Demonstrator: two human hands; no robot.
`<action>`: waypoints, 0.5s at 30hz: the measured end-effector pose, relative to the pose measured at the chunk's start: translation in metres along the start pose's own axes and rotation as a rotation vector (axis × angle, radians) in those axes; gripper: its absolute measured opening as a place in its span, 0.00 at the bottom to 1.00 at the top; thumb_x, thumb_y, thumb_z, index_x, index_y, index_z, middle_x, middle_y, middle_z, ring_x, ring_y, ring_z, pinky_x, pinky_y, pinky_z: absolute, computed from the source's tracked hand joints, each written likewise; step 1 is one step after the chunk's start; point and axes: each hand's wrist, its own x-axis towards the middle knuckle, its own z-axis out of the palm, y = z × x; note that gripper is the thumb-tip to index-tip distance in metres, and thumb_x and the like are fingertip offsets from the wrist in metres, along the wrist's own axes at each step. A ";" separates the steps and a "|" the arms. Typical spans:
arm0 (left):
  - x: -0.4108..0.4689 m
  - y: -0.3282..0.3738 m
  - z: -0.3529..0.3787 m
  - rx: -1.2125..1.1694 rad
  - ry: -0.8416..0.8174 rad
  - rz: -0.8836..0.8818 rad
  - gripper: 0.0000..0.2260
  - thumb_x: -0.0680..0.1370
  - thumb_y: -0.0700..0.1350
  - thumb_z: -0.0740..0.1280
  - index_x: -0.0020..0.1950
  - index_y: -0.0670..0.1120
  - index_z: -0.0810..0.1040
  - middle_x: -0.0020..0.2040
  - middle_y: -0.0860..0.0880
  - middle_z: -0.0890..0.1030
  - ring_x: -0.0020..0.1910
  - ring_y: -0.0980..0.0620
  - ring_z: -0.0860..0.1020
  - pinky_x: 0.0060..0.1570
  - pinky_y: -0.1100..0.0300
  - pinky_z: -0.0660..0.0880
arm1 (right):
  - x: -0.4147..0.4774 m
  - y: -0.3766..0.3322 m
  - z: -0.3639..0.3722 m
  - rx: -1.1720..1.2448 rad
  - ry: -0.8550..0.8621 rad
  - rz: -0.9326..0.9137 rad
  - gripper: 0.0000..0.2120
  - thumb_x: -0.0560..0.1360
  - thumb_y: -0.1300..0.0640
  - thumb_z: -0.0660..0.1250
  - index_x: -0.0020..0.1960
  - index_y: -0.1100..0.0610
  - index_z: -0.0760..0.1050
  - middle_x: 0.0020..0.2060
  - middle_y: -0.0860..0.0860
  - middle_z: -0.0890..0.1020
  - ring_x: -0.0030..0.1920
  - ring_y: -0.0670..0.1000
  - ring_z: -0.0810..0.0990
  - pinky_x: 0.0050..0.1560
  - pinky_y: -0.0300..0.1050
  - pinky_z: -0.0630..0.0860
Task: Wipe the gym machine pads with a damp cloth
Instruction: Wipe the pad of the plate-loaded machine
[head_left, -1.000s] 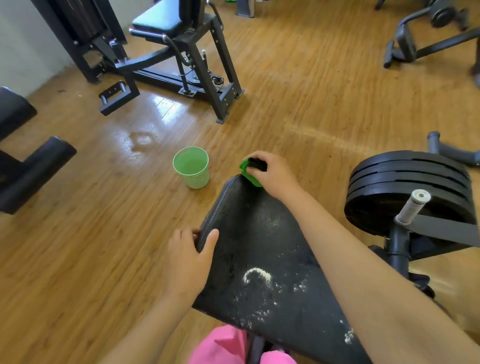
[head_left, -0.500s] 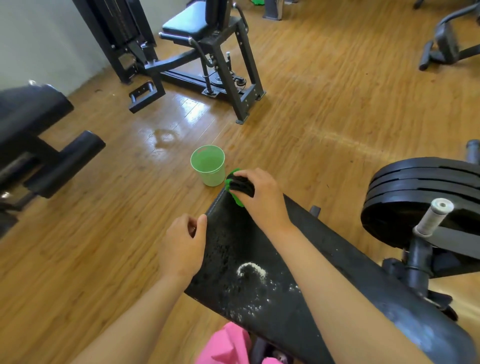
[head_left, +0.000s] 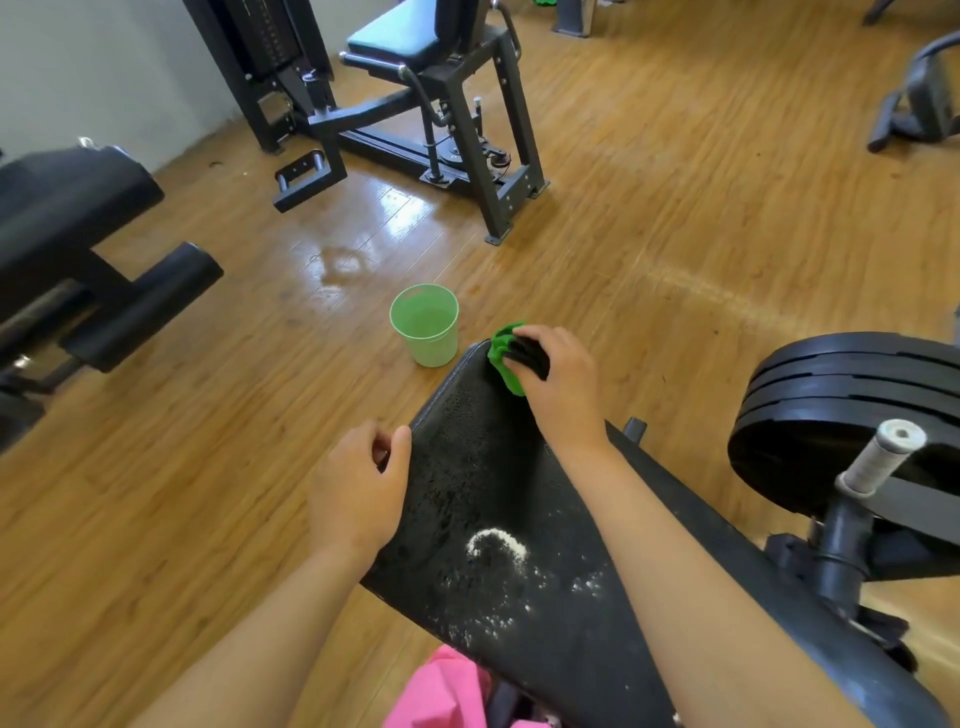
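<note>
A long black bench pad (head_left: 483, 478) runs from the lower right toward the middle of the floor. White powder (head_left: 496, 543) is scattered over its near part. My right hand (head_left: 558, 387) presses a bunched green and black cloth (head_left: 506, 356) onto the pad's far end. My left hand (head_left: 361, 488) grips the pad's left edge, thumb on top and fingers curled under.
A green cup (head_left: 425, 325) of water stands on the wooden floor just left of the pad's far end. A wet patch (head_left: 340, 265) lies beyond it. A stack of black weight plates (head_left: 852, 410) with a taped handle (head_left: 880, 457) sits at right. Other gym machines stand at far centre (head_left: 415, 104) and left (head_left: 78, 249).
My right hand has shifted the cloth a little across the pad's far end, from its left corner toward the centre. The left hand keeps its grip on the pad's edge. The camera view has moved.
</note>
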 end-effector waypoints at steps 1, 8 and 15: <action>0.000 0.000 0.000 0.005 0.001 -0.001 0.15 0.81 0.56 0.56 0.41 0.50 0.73 0.36 0.52 0.75 0.35 0.55 0.72 0.30 0.62 0.64 | -0.011 0.001 -0.001 0.005 -0.014 -0.015 0.14 0.72 0.60 0.73 0.57 0.57 0.78 0.48 0.51 0.79 0.51 0.51 0.76 0.51 0.44 0.73; 0.000 0.000 0.000 0.039 0.000 -0.012 0.16 0.80 0.57 0.54 0.42 0.49 0.73 0.37 0.52 0.76 0.35 0.54 0.73 0.29 0.60 0.67 | -0.030 0.021 -0.012 -0.018 -0.051 0.017 0.13 0.73 0.61 0.71 0.58 0.57 0.77 0.49 0.51 0.79 0.53 0.51 0.75 0.53 0.41 0.71; -0.001 0.002 0.001 0.068 0.021 -0.011 0.16 0.80 0.58 0.55 0.40 0.49 0.72 0.36 0.51 0.76 0.34 0.54 0.73 0.29 0.59 0.67 | -0.002 0.022 -0.007 0.018 0.067 0.106 0.12 0.75 0.59 0.70 0.58 0.57 0.78 0.49 0.51 0.79 0.53 0.53 0.76 0.53 0.45 0.73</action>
